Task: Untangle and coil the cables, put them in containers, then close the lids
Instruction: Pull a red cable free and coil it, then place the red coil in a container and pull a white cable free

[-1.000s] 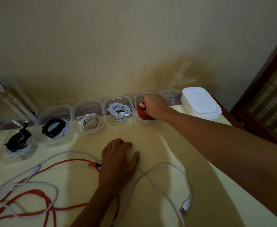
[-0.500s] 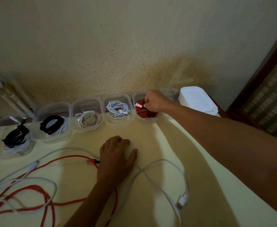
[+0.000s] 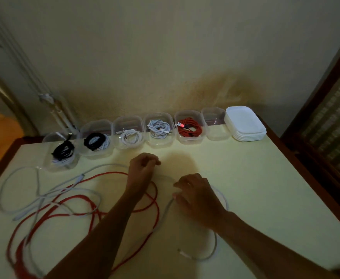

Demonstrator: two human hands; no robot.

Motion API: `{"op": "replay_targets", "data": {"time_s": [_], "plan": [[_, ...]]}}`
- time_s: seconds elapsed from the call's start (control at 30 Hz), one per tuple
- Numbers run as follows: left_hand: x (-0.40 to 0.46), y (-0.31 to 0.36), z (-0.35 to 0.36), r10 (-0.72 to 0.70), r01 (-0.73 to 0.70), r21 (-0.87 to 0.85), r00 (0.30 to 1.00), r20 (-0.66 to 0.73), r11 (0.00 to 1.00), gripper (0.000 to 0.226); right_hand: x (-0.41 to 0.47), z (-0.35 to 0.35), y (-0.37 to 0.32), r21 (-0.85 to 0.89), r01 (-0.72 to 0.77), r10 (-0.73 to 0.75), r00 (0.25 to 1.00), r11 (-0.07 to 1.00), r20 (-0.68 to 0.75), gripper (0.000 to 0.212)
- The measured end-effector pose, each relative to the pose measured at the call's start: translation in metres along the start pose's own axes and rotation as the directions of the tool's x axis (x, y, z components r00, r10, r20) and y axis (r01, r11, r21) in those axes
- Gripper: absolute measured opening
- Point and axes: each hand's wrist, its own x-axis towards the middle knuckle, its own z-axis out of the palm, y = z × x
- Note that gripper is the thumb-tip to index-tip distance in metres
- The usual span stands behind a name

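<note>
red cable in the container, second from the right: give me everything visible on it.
The coiled red cable looks braided and is wound into a loose, roughly flat bundle that fills the clear plastic container, whose lid is off. A connector with a pale red, shiny tip lies on top at the coil's left side. Neither hand touches it. An empty container stands to its right, one with a white cable to its left.

Red cable (image 3: pixel 155 200), pale yellow table (image 3: pixel 255 178)

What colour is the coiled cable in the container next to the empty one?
Red, coiled cable, seen in the head view.
</note>
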Motion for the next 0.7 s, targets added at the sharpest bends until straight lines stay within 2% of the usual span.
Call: {"op": "replay_targets", "data": {"time_s": [0.1, 0.2, 0.27, 0.3, 0.33, 0.4, 0.47, 0.5, 0.6, 0.7], "plan": [[-0.039, -0.008, -0.026, 0.072, -0.066, 0.255, 0.997, -0.015, 0.965, 0.020, -0.005, 0.006, -0.035, -0.009, 0.042, -0.042, 0.999, 0.999, 0.017, 0.030], [-0.085, -0.014, -0.068, 0.183, -0.152, 0.490, 0.983, -0.016, 0.858, 0.022, 0.001, 0.012, -0.067, -0.006, 0.051, -0.049, 0.989, 0.999, 0.140, 0.035], [-0.113, -0.019, -0.104, 0.316, -0.241, 0.638, 0.949, -0.003, 0.731, 0.016, 0.006, 0.018, -0.088, -0.010, 0.039, -0.036, 0.972, 0.999, 0.232, 0.039], [-0.127, -0.025, -0.123, 0.362, -0.254, 0.717, 0.932, 0.003, 0.649, 0.016, 0.007, 0.021, -0.099, -0.014, 0.033, -0.028, 0.962, 0.999, 0.271, 0.041], [-0.140, -0.033, -0.142, 0.350, -0.203, 0.798, 0.937, -0.011, 0.568, 0.020, 0.009, 0.024, -0.109, -0.018, 0.024, -0.017, 0.949, 1.000, 0.314, 0.043], [-0.162, -0.044, -0.174, 0.153, 0.064, 0.895, 0.978, -0.145, 0.442, 0.035, 0.014, 0.030, -0.131, -0.029, 0.020, -0.008, 0.919, 0.999, 0.395, 0.048], [-0.178, -0.048, -0.196, -0.108, 0.331, 0.876, 0.943, -0.314, 0.350, 0.052, 0.019, 0.037, -0.151, -0.028, 0.044, -0.027, 0.892, 0.999, 0.452, 0.055], [-0.183, -0.048, -0.203, -0.209, 0.398, 0.849, 0.915, -0.344, 0.348, 0.058, 0.022, 0.041, -0.161, -0.023, 0.057, -0.039, 0.874, 0.998, 0.484, 0.059], [-0.189, -0.050, -0.199, -0.279, 0.387, 0.856, 0.912, -0.301, 0.342, 0.064, 0.021, 0.051, -0.176, -0.037, 0.097, -0.058, 0.812, 0.995, 0.581, 0.065], [-0.192, -0.045, -0.169, -0.298, 0.373, 0.867, 0.913, -0.280, 0.329, 0.069, 0.006, 0.052, -0.163, -0.034, 0.137, -0.095, 0.824, 0.990, 0.558, 0.069]]}}
